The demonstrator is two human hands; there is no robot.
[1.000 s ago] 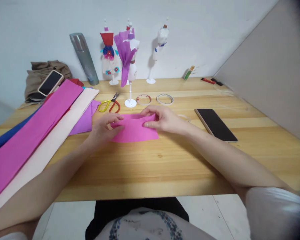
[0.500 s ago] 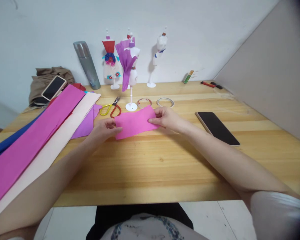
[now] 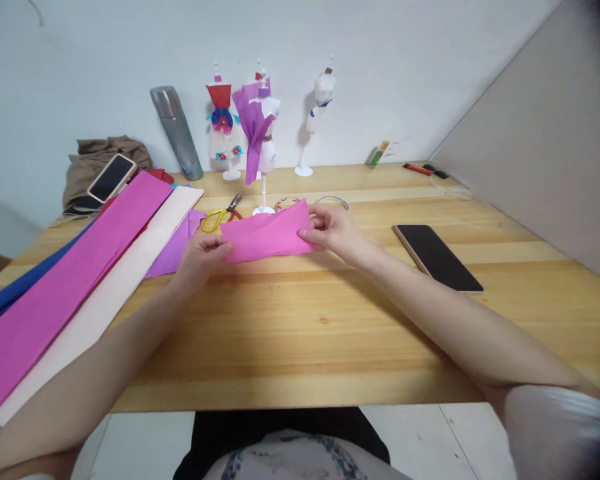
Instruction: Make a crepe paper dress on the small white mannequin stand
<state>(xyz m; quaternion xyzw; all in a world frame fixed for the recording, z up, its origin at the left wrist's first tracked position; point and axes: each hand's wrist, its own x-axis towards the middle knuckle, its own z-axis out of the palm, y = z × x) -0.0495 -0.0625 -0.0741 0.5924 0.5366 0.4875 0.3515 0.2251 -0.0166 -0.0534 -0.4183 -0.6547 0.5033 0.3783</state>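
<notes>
1. The left hand [image 3: 205,258] has its thumb and fingers clamped on the pink sheet [image 3: 267,235], at the sheet's nine o'clock end.
2. The right hand [image 3: 341,235] has its thumb and fingers clamped on the three o'clock end of the same sheet.
3. The pink sheet is stretched between the two hands. It looks held up over the worktop [image 3: 280,347], with its right top corner higher than its left one.
4. The clock spots below all start from the middle of the pink sheet.
5. The scissors [image 3: 221,217] lie at ten o'clock, with yellow and red handles. The sheet hides a bit of the red one.
6. The front doll stand [image 3: 267,157] is at twelve o'clock, with purple stuff hanging on it. The sheet hides part of its round foot.
7. The red and white ring [image 3: 287,202] is near one o'clock, partly hidden. The pale ring [image 3: 334,199] is between one and two.
8. At nine o'clock is the purple sheet [image 3: 167,257]. The cream strip [image 3: 115,287] and the long pink strip [image 3: 75,287] are further out, between eight and nine.
9. The big black phone [image 3: 437,258] lies flat near three o'clock.
10. The doll with the red top [image 3: 220,95] stands at eleven o'clock. The gray bottle [image 3: 179,137] leans on the wall between ten and eleven.
11. The white doll [image 3: 325,88] stands at one o'clock, and the green tube [image 3: 377,157] is at two.
</notes>
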